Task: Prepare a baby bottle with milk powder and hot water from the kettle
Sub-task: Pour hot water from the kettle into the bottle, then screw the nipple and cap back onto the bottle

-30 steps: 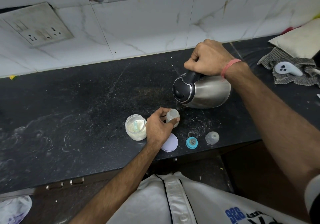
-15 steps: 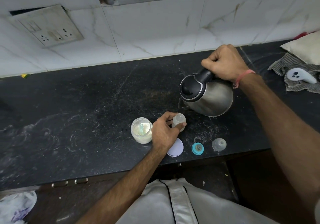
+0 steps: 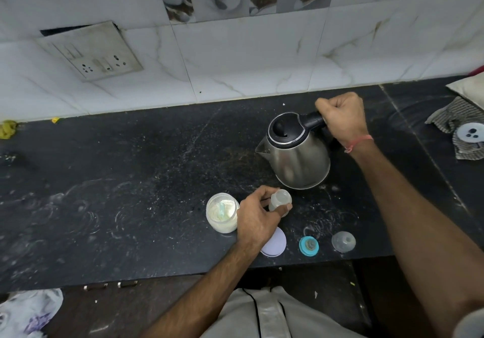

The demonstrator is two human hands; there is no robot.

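Right hand (image 3: pixel 341 117) is a closed fist, knuckles up, wrapped round the kettle handle (image 3: pixel 313 121); thin pink thread band on that wrist. R forearm runs back from it toward lower right, elbow out of frame. Left hand (image 3: pixel 258 217) sits nearer the body, below and left of the right one, back of hand up, fingers and thumb curled round the small bottle (image 3: pixel 279 201), thumb tip on its near side. L forearm comes up from bottom centre, bare.
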